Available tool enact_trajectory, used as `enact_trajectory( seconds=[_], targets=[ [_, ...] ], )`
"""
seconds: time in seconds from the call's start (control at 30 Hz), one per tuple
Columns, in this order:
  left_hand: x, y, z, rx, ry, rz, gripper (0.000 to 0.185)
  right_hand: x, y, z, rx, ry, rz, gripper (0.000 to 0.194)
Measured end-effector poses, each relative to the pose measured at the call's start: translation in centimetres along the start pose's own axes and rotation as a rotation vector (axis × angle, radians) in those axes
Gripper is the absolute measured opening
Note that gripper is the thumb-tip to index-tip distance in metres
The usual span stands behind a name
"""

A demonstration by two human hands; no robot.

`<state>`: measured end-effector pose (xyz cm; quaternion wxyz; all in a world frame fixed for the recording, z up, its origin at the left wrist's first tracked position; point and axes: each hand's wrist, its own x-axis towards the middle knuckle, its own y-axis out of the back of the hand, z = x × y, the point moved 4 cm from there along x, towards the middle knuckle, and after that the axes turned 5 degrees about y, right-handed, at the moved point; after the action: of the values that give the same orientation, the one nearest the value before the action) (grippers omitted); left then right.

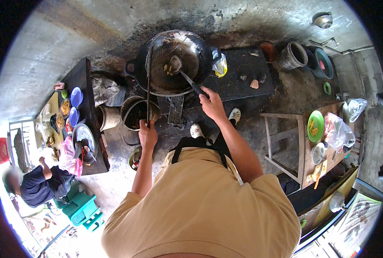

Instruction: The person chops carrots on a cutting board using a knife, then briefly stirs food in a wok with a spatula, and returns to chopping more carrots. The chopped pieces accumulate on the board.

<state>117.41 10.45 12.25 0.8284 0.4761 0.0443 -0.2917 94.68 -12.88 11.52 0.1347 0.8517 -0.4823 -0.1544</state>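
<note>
A large dark wok point(191, 87) sits on a blackened stove against the wall. My right hand point(213, 102) is closed round the black handle of a metal ladle point(176, 64), whose bowl lies over the wok beside some yellowish food pieces point(168, 69). My left hand point(148, 133) grips the end of a long thin dark rod, which reaches up to a wire-mesh strainer point(175, 45) at the wok's far side. The mesh is partly blurred, so its contents cannot be told.
Buckets point(110, 117) stand left of the stove. A wooden table point(302, 145) on the right bears a green plate point(315, 126) of yellow food. On the left, a seated person point(38, 187) is beside a table with blue bowls point(76, 96). A plastic bag point(220, 66) lies right of the wok.
</note>
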Motion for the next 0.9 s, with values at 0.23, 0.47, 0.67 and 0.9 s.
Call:
enact_trajectory(
  seconds=[0.23,0.47,0.67,0.9],
  targets=[
    [0.0,0.1,-0.3,0.027,-0.097,0.049,0.035,-1.6,3.0,-3.9,-0.198,0.103,0.128,0.050],
    [0.3,-1.0,-2.1,0.088,-0.098,0.055,0.033,-1.3,2.2,-4.3,0.334,-0.302,0.077,0.037],
    [0.3,-0.7,-1.6,0.045,-0.113,0.036,0.032,1.9,0.8,-4.4,0.610,-0.403,0.025,0.017],
    [-0.3,2.0,-1.0,0.070,-0.049,0.037,0.031,-0.4,3.9,-6.4,0.451,-0.373,-0.010,0.018]
  ],
)
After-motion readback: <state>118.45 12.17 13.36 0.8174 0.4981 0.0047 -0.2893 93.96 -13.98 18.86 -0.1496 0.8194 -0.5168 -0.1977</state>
